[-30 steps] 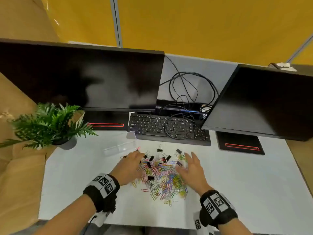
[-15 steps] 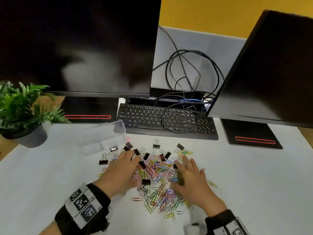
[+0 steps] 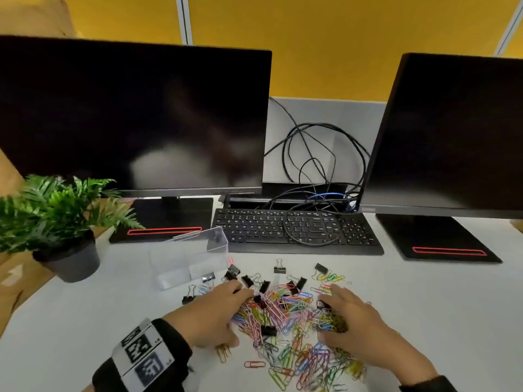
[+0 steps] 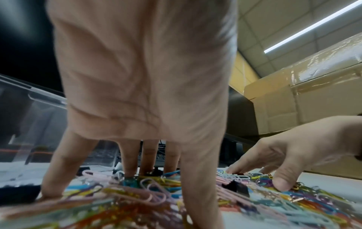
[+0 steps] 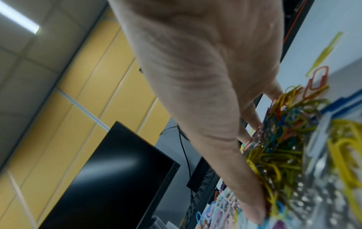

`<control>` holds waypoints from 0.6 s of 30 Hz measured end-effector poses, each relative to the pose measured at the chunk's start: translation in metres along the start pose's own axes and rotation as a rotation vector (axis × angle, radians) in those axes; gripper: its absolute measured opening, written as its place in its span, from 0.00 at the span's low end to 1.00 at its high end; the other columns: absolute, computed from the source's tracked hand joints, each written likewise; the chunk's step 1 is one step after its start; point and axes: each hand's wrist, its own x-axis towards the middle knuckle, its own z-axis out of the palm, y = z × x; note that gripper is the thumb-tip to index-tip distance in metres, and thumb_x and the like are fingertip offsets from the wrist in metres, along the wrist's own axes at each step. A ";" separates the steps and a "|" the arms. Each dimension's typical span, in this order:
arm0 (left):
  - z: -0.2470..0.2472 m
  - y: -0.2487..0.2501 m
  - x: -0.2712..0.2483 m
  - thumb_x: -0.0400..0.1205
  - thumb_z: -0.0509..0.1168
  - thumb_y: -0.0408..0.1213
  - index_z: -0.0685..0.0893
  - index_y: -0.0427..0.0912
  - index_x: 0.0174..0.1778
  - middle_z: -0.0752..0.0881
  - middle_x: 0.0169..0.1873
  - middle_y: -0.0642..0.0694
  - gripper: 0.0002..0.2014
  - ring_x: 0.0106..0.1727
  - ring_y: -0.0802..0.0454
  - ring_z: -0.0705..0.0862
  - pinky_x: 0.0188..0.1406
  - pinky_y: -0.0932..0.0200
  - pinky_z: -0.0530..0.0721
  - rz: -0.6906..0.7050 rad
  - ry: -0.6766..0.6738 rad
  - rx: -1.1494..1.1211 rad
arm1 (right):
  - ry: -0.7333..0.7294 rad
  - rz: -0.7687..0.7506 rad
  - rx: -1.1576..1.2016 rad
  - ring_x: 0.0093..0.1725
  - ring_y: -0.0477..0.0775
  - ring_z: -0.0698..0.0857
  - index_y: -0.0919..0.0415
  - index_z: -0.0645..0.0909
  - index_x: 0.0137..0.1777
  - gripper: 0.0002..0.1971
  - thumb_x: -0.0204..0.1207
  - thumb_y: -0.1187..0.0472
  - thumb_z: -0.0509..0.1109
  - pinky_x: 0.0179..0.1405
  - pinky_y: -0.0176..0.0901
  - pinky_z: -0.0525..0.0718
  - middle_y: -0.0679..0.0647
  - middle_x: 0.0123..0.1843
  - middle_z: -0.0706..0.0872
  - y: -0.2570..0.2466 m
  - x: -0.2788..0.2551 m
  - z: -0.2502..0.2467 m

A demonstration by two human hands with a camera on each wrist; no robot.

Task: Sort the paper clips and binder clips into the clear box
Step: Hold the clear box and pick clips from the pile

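1. Head view: our left hand [image 3: 215, 315] and right hand [image 3: 353, 326], fingers spread, press the clip pile [image 3: 285, 323]; the clear box [image 3: 189, 258] sits at eleven o'clock, nearer the left.
2. Left wrist: fingertips [image 4: 129, 168] straight on clips, gripping nothing.
3. Right wrist: fingers [image 5: 250, 199] extended on clips.

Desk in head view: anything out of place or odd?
Yes. A black cable loop lies across the keyboard keys. The clips pile is strewn loose over the table, under both hands; expected here. The clear box sits upright.
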 end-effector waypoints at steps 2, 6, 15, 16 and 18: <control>-0.005 -0.004 -0.002 0.79 0.71 0.43 0.49 0.53 0.85 0.58 0.79 0.51 0.45 0.77 0.49 0.64 0.74 0.53 0.71 0.022 -0.059 0.029 | -0.019 0.025 -0.014 0.85 0.49 0.44 0.41 0.55 0.82 0.39 0.75 0.39 0.69 0.83 0.60 0.45 0.44 0.87 0.43 0.001 0.002 0.000; -0.012 -0.014 0.002 0.79 0.68 0.36 0.50 0.54 0.85 0.54 0.81 0.52 0.43 0.80 0.50 0.58 0.72 0.50 0.72 0.045 -0.106 0.085 | -0.047 0.059 -0.081 0.85 0.50 0.45 0.39 0.54 0.82 0.40 0.74 0.40 0.70 0.84 0.56 0.51 0.43 0.86 0.43 -0.005 0.013 -0.004; -0.007 -0.017 0.019 0.78 0.70 0.36 0.71 0.48 0.69 0.71 0.62 0.50 0.24 0.63 0.51 0.68 0.60 0.51 0.77 0.015 0.105 0.124 | 0.066 -0.029 -0.029 0.79 0.52 0.60 0.47 0.67 0.79 0.34 0.74 0.50 0.75 0.78 0.48 0.64 0.50 0.80 0.64 -0.016 0.031 -0.005; -0.008 -0.017 0.018 0.78 0.70 0.35 0.72 0.48 0.68 0.72 0.61 0.50 0.23 0.63 0.51 0.69 0.60 0.51 0.77 0.008 0.115 0.117 | 0.085 -0.049 -0.017 0.77 0.51 0.63 0.48 0.70 0.77 0.32 0.74 0.51 0.75 0.76 0.45 0.66 0.50 0.77 0.66 -0.016 0.034 -0.005; -0.012 -0.013 0.013 0.79 0.69 0.37 0.75 0.48 0.66 0.75 0.61 0.51 0.20 0.63 0.50 0.75 0.58 0.50 0.79 -0.008 0.171 0.080 | 0.117 -0.077 0.001 0.73 0.52 0.67 0.51 0.74 0.74 0.29 0.73 0.53 0.76 0.71 0.40 0.69 0.49 0.72 0.71 -0.018 0.037 -0.005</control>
